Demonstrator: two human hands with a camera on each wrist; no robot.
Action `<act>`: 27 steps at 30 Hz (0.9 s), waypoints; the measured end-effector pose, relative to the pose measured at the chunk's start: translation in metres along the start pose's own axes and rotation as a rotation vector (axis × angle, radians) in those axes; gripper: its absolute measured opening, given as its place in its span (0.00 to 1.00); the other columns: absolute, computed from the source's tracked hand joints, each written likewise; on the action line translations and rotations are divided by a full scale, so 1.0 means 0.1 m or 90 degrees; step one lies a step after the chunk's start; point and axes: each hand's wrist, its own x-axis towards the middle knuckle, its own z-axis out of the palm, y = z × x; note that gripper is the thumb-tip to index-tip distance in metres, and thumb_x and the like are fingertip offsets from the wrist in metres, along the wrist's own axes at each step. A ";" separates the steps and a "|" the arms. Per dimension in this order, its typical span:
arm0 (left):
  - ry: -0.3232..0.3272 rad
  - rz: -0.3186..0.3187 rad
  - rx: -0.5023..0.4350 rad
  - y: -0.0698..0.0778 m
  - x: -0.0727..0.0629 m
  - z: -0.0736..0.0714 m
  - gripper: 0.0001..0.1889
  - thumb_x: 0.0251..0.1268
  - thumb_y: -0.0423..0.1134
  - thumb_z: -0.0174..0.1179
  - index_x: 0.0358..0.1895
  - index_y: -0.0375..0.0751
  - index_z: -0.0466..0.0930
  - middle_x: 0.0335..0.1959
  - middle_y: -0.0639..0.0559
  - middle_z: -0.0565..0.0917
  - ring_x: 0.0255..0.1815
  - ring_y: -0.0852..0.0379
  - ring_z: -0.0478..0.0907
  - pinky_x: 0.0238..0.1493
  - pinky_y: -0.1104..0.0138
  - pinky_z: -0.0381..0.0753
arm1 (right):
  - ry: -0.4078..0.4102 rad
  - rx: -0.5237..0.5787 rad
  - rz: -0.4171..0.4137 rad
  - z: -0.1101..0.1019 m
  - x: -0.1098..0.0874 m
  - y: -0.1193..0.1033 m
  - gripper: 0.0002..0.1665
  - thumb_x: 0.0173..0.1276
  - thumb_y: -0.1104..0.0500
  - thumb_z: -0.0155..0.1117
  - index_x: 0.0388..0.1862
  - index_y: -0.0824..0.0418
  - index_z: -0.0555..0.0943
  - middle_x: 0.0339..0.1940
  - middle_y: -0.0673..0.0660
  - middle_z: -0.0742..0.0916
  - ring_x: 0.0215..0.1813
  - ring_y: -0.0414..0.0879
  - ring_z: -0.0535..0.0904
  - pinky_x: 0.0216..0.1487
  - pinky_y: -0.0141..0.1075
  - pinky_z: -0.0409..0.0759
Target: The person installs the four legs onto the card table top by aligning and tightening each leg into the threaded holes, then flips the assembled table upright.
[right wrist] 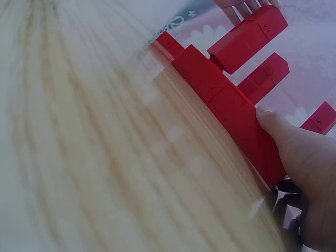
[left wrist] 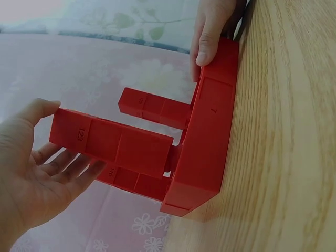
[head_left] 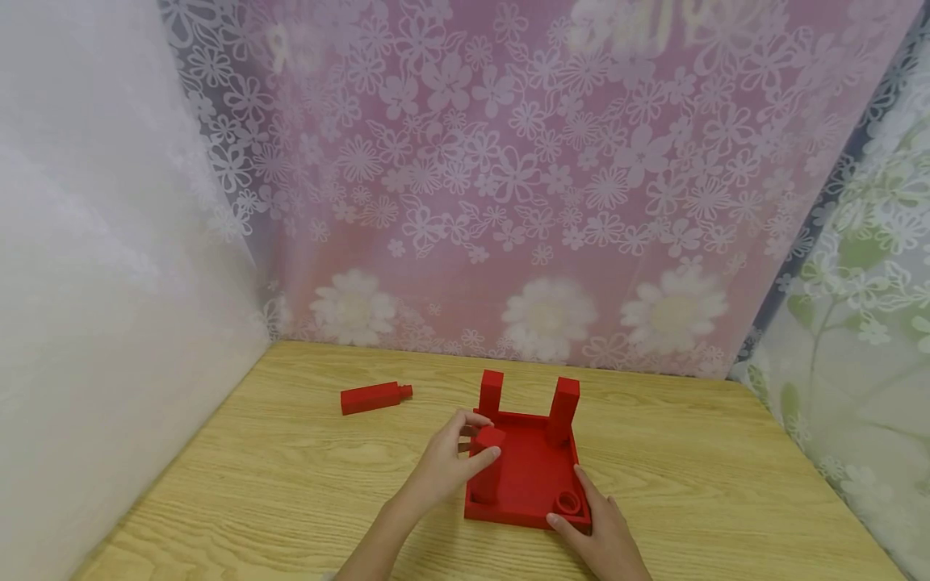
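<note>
While the surface (head_left: 254, 468) is being occupied by a red tray (head_left: 534, 464) being gripped by the right hand (head_left: 609, 528), the near-left leg (head_left: 487, 474) is being pinched by the left hand (head_left: 445, 458), seemingly being seated. The loose leg (head_left: 372, 399), lying back-left, is presumably being needed next at the vacant socket (head_left: 568, 503).

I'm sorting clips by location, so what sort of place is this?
It looks like a small indoor tabletop workspace, though I can't tell what building. The wood-grain table, the flower-patterned sheet hanging behind it, and the red base with legs standing on it suggest that.
</note>
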 end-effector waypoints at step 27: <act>0.078 0.085 0.247 0.04 -0.04 0.10 0.28 0.51 0.53 0.67 0.52 0.44 0.68 0.43 0.57 0.70 0.39 0.57 0.70 0.35 0.69 0.74 | -0.005 0.001 0.010 0.00 -0.01 0.00 0.59 0.52 0.28 0.58 0.71 0.63 0.55 0.64 0.69 0.67 0.61 0.77 0.56 0.52 0.67 0.59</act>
